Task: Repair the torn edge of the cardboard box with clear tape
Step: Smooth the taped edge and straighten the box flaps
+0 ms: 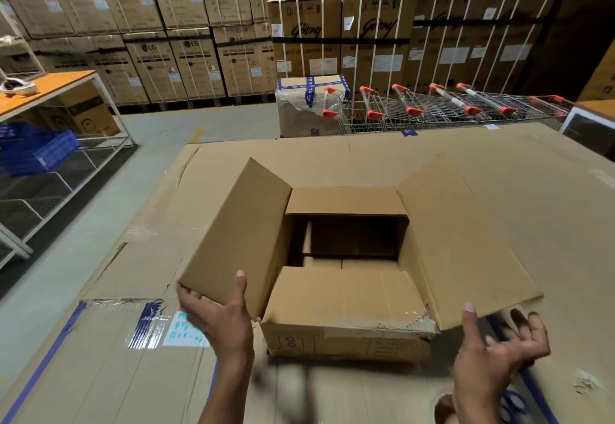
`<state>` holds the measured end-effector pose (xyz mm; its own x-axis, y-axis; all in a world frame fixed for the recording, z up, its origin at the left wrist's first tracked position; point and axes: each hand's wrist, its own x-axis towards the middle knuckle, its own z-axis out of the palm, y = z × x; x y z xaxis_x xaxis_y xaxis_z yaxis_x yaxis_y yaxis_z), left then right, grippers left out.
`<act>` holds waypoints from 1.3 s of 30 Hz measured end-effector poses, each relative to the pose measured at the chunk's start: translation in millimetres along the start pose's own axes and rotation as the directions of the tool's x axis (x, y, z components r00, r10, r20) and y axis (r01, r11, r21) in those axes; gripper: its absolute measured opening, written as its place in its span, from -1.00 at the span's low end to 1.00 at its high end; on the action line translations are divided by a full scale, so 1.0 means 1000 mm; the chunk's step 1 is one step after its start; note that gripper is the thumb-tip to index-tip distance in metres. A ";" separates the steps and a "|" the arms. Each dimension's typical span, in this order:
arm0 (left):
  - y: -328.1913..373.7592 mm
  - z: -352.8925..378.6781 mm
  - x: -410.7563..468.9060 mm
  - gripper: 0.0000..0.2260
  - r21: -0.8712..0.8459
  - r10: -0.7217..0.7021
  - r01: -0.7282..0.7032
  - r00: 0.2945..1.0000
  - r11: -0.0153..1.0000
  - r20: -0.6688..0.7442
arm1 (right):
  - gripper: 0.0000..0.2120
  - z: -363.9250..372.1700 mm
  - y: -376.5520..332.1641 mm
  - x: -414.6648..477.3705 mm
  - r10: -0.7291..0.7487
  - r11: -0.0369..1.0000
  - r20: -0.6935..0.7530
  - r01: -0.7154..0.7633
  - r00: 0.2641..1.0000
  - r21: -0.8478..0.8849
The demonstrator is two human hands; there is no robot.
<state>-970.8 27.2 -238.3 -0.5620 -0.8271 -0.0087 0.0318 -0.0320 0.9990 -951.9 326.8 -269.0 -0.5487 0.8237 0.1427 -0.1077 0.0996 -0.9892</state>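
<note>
Brown corrugated cardboard box point(346, 310) sat open on the bench point(532, 174), near the front edge, all four flaps turned up or out. Bench top was covered by a large flattened cardboard sheet point(109, 373) patched with clear and blue tape. Torn edge point(422, 322) lay at the box's near right corner, where the near flap met the front wall; ragged board and crinkled scraps of clear film showed along it. Left hand point(216, 317) gripped the near corner of the raised left side flap point(239, 234), thumb on the inner face, fingers point(186, 294) curled round the outer face, clamped on the board. Right hand point(492, 350) was at the near edge of the lowered right side flap point(462, 240), thumb tip on that edge; its fingers point(532, 323) were spread apart, loosely bent and blurred just below the flap, and I could not tell whether they closed on it. Beyond the bench stood a row of nested wire shopping trolleys with orange handles point(432, 107). Strapped brown cartons point(173, 7) were stacked high along the back wall. Blue plastic crate point(36, 150) rested on a wire shelf at far left.
</note>
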 end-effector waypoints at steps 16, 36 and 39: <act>-0.052 0.026 -0.094 -0.23 0.207 0.542 -0.747 0.616 0.632 0.572 | -0.55 0.011 -0.002 -0.047 -0.470 0.831 0.441 0.551 0.765 -0.071; -0.104 0.009 -0.102 -0.17 0.203 0.357 -0.960 0.261 0.192 0.897 | -0.80 0.018 0.038 -0.043 -0.246 0.748 0.792 0.629 0.559 -0.211; -0.104 0.009 -0.101 -0.12 0.216 0.328 -0.961 0.263 0.175 0.907 | -0.84 0.018 0.038 -0.042 -0.224 0.762 0.801 0.612 0.556 -0.211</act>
<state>-925.2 119.0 -340.5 -0.8875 0.2808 0.3655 0.3672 0.9100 0.1924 -948.1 285.5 -312.1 -0.9446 -0.0114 0.3279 -0.2424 0.6978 -0.6740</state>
